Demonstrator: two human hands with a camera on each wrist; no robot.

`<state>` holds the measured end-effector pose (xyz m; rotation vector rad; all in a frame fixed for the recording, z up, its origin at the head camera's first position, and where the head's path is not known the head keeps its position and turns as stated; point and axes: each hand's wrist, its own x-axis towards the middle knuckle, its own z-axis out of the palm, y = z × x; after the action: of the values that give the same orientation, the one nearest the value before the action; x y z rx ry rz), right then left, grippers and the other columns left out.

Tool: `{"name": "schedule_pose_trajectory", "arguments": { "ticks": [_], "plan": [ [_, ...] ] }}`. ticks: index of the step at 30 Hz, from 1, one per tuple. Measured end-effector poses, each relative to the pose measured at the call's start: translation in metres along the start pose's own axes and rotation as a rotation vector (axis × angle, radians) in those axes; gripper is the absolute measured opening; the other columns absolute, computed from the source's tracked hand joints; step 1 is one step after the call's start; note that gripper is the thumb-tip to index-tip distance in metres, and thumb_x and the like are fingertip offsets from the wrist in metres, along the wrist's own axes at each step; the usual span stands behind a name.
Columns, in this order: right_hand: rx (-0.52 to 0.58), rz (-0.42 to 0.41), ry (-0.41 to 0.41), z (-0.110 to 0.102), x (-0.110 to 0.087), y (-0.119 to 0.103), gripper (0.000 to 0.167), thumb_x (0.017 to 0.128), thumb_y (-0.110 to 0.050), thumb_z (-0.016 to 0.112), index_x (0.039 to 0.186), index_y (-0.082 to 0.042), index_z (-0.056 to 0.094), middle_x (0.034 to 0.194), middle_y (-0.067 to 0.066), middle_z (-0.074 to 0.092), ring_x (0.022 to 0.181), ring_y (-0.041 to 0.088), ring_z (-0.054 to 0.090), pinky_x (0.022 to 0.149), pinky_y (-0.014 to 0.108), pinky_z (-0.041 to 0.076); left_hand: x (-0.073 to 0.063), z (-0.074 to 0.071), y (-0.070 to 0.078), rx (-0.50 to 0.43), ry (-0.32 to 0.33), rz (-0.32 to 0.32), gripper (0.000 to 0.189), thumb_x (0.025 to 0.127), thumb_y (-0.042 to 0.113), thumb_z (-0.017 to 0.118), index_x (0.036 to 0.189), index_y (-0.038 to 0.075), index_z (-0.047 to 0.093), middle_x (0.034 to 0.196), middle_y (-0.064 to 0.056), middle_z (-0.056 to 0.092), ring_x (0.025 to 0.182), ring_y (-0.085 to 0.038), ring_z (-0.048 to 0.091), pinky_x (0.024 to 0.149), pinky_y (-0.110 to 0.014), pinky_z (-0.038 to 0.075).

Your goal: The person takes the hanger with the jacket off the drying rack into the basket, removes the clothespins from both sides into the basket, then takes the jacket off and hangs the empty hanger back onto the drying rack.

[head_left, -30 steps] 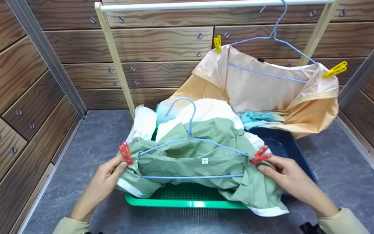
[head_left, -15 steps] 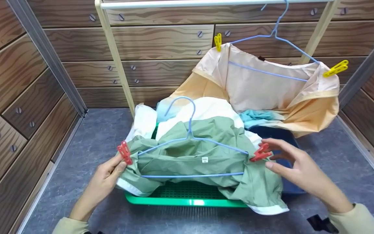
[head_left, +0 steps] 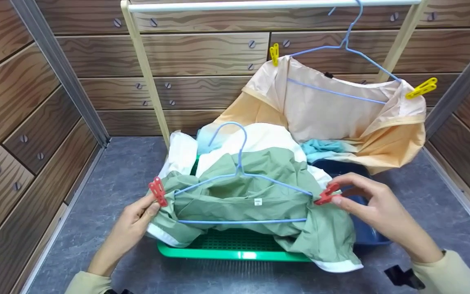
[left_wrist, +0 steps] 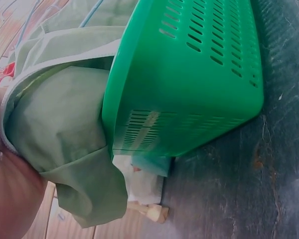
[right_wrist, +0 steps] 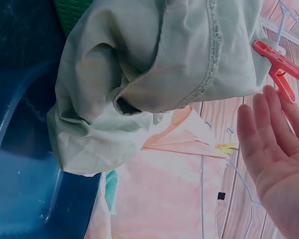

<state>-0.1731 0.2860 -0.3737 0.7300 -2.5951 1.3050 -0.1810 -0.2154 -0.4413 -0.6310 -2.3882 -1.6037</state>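
A green shirt (head_left: 259, 161) with a white label lies over the green basket (head_left: 235, 255), a blue wire hanger (head_left: 240, 157) set inside its neck. Red clothespins sit at both shoulders. At the left one (head_left: 157, 191), my left hand (head_left: 131, 222) pinches the shirt's fabric between thumb and fingers. My right hand (head_left: 377, 208) has thumb and forefinger on the handles of the right red clothespin (head_left: 327, 194). In the right wrist view that clothespin (right_wrist: 279, 64) bites the shirt beside the hanger, and the other fingers (right_wrist: 261, 119) are extended.
Behind, a peach garment (head_left: 320, 106) with yellow clothespins (head_left: 421, 88) hangs on a second hanger from the rack's white bar (head_left: 276, 5). A dark blue basin (head_left: 371, 234) stands right of the basket. White cloth (head_left: 259, 134) is bunched behind the green shirt.
My right hand let go at the right shoulder and drew back slightly, then came onto the red clothespin's handles. My left hand keeps its place.
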Motion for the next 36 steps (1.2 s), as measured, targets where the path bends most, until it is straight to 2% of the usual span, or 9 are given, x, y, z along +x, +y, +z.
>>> {"name": "schedule_pose_trajectory", "arguments": {
  "ticks": [4,9,18,24,28,33,36],
  "plan": [
    [0.019,0.002,0.01,0.0012,0.0008,-0.0022,0.022,0.094,-0.008,0.068,0.114,-0.017,0.067,0.104,-0.001,0.068,0.094,0.017,0.065,0.076,0.022,0.051,0.0011,-0.0006,0.0003,-0.013,-0.002,-0.039,0.031,0.101,0.003,0.052,0.13,-0.001,0.061,0.138,-0.015,0.055,0.128,-0.01,0.047,0.1,-0.018,0.039],
    [0.052,0.038,0.045,0.0045,-0.0003,-0.0039,0.02,0.092,-0.005,0.069,0.111,-0.011,0.068,0.102,0.001,0.069,0.092,0.019,0.065,0.077,0.023,0.051,0.0026,-0.0011,0.0002,-0.016,-0.013,-0.036,0.031,0.101,0.003,0.051,0.13,0.0,0.061,0.137,-0.014,0.056,0.127,-0.011,0.048,0.099,-0.019,0.04],
    [0.065,0.026,0.027,0.0047,0.0005,-0.002,0.019,0.093,-0.005,0.068,0.109,-0.014,0.068,0.1,0.001,0.069,0.088,0.02,0.066,0.073,0.026,0.052,0.0035,-0.001,-0.0007,-0.005,-0.011,-0.036,0.031,0.101,0.003,0.052,0.13,-0.003,0.06,0.137,-0.016,0.055,0.127,-0.01,0.048,0.099,-0.018,0.04],
    [0.071,0.035,0.055,0.006,0.0012,-0.0012,0.02,0.091,-0.002,0.069,0.106,-0.014,0.069,0.098,0.001,0.069,0.09,0.021,0.064,0.075,0.024,0.051,0.0041,-0.001,-0.002,-0.002,-0.01,-0.034,0.031,0.101,0.003,0.052,0.131,-0.002,0.06,0.137,-0.015,0.055,0.127,-0.01,0.048,0.099,-0.018,0.039],
    [0.064,0.012,0.065,0.0072,0.0018,-0.0003,0.021,0.089,0.001,0.07,0.104,-0.013,0.069,0.098,0.002,0.069,0.09,0.02,0.064,0.076,0.023,0.051,0.0043,-0.0007,-0.0022,-0.003,-0.01,-0.038,0.033,0.101,0.003,0.052,0.133,-0.002,0.059,0.139,-0.016,0.053,0.129,-0.015,0.047,0.1,-0.018,0.038],
    [0.058,-0.036,0.08,0.0086,0.0026,0.0015,0.024,0.087,0.006,0.07,0.102,-0.013,0.07,0.097,0.003,0.069,0.09,0.019,0.064,0.077,0.022,0.05,0.0041,0.0004,-0.002,-0.025,-0.017,-0.056,0.037,0.102,0.004,0.051,0.138,-0.004,0.053,0.145,-0.02,0.045,0.134,-0.024,0.039,0.105,-0.018,0.032],
    [0.049,-0.047,0.095,0.0091,0.0026,0.0017,0.025,0.086,0.007,0.07,0.101,-0.013,0.07,0.097,0.003,0.068,0.09,0.018,0.064,0.078,0.021,0.05,0.0045,0.0006,-0.0018,-0.021,-0.013,-0.059,0.037,0.102,0.004,0.051,0.137,-0.004,0.053,0.145,-0.02,0.045,0.134,-0.026,0.04,0.105,-0.018,0.032]
  ]
}}
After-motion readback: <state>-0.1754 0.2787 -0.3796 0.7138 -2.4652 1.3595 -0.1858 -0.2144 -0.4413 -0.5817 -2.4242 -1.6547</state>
